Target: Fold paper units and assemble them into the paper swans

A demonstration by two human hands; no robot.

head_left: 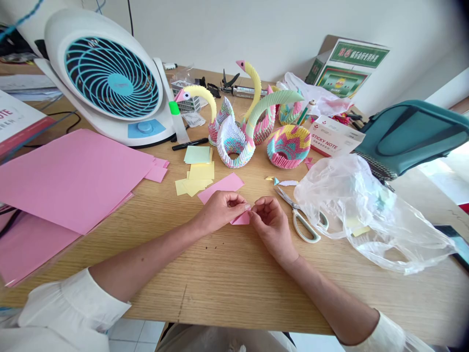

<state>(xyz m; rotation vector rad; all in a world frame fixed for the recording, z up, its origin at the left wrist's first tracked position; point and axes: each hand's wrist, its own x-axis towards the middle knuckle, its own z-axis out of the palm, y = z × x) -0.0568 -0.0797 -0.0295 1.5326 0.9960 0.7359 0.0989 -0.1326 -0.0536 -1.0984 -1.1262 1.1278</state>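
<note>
Between my hands is a small piece of pink paper, its folds partly hidden by my fingers. My left hand pinches it from the left, thumb on top. The fingertips of my right hand close on its right edge. Just behind my left hand lies a flat pink paper strip. Yellow paper slips and a light green stack sit farther back. White-handled scissors rest, blades parted, to the right of my right hand.
Folded-paper swans and a round paper bowl stand at the back. A fan and large pink sheets occupy the left. On the right are a clear plastic bag, a sticky note box and a teal bag.
</note>
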